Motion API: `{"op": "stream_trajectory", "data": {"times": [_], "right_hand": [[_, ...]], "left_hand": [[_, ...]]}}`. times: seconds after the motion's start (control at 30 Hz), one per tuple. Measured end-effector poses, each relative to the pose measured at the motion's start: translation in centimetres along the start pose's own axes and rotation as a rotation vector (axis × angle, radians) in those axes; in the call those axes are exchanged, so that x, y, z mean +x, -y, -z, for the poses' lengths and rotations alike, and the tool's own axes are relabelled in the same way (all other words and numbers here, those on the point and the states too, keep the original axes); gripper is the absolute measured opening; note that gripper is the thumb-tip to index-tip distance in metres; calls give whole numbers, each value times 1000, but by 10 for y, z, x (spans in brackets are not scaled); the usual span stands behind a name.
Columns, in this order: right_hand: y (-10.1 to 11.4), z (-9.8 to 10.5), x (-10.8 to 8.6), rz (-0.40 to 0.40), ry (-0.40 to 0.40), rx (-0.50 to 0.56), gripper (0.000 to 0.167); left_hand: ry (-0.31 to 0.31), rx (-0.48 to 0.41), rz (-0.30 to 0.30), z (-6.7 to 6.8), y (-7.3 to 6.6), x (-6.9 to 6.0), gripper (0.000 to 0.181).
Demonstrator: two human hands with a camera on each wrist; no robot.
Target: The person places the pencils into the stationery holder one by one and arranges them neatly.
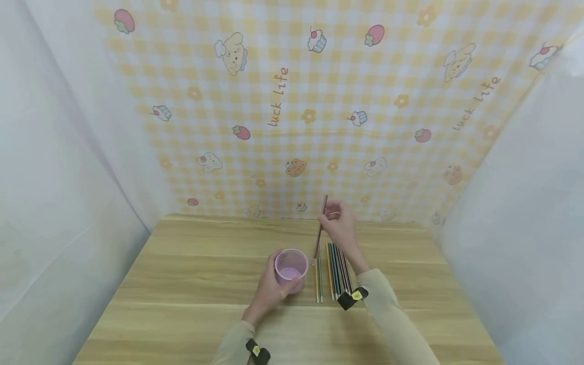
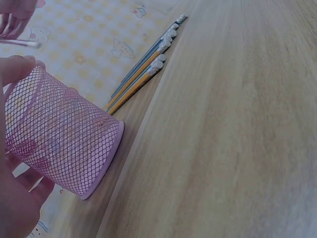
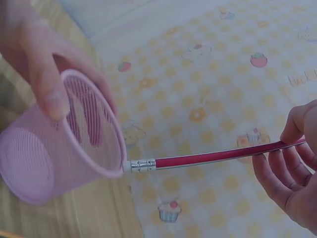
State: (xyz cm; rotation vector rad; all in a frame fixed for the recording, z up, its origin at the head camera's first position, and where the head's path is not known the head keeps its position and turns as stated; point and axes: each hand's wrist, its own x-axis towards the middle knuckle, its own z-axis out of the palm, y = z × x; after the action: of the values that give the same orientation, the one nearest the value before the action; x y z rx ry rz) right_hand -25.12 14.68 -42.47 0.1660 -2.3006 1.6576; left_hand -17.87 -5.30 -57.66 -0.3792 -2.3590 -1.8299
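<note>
Head view: my right hand (image 1: 341, 223) is beyond and right of the pink mesh cup (image 1: 291, 259), thumb and fingertips pinching a dark red pencil (image 1: 321, 229) toward its upper end. Pencil's long axis runs steep, slanting down-left; its eraser (image 3: 127, 166) is at the low end, at the right side of the cup's rim, not over the opening. Touching or not, can't tell. My left hand (image 1: 269, 286) is the nearer one to the cup: fingers curled round it, mouth up. Base on the table (image 1: 205, 284) or lifted: can't tell. In the way: just the rim's edge. Two loose pencils (image 1: 318, 286) lie right of the cup, bigger pencil row (image 1: 336, 271) past them, by my right wrist.
</note>
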Motion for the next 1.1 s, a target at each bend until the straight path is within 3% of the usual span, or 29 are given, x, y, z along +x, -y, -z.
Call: {"op": "stream_trajectory", "data": {"times": [0.23,0.43,0.63,0.9,1.1], "right_hand": [[5,-31,-4,179,41,-17,31],[-9,-55,-11,223,119,-43,28],[-21,-67,-21,207,180,-40,28],[-31,-78,-37,109,210,-119,26],[-31,-79,-44,80,203,-185,27]], "left_hand": [[-11,2,-38,-1,1,0,92],[-23,-16,-61,-2,2,1,92],[-39,-5,-89,-3,-3,1,90],[-16,-16,-116,6,-38,-5,85],[-17,-9,-123,7,-40,-6,84]]}}
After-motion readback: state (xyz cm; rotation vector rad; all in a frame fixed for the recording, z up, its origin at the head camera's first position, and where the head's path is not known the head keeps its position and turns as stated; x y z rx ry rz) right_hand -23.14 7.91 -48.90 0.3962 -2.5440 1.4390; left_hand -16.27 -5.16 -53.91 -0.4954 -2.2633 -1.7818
